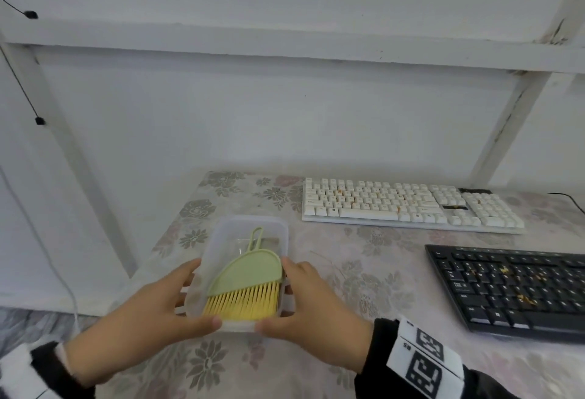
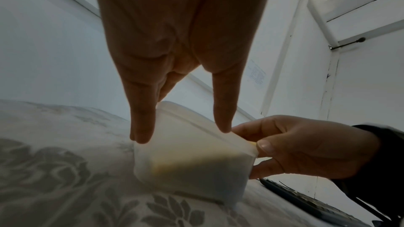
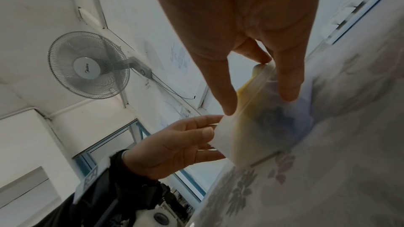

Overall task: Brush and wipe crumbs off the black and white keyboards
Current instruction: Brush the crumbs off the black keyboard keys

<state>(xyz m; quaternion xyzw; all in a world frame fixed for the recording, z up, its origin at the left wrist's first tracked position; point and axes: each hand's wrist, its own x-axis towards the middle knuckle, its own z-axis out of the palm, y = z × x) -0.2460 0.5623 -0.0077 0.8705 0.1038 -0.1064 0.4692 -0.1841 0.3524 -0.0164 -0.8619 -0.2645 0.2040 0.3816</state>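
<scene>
A clear plastic box (image 1: 253,219) sits at the table's front left, holding a green hand brush (image 1: 250,275) with yellow bristles. My left hand (image 1: 193,295) grips the box's left side and near corner, and my right hand (image 1: 278,294) grips its right side. The left wrist view shows the left hand (image 2: 181,134) on the box (image 2: 192,158) and the right hand (image 2: 262,151) pinching its corner. I cannot tell whether the box is lifted. The white keyboard (image 1: 408,205) and the black keyboard (image 1: 512,287) lie to the right, both with brown crumbs.
A floral tablecloth (image 1: 348,272) covers the table, which stands against a white wall. The table's left edge runs just left of the box. A white cable (image 1: 47,259) hangs at the far left. A wall fan (image 3: 87,65) is mounted high up.
</scene>
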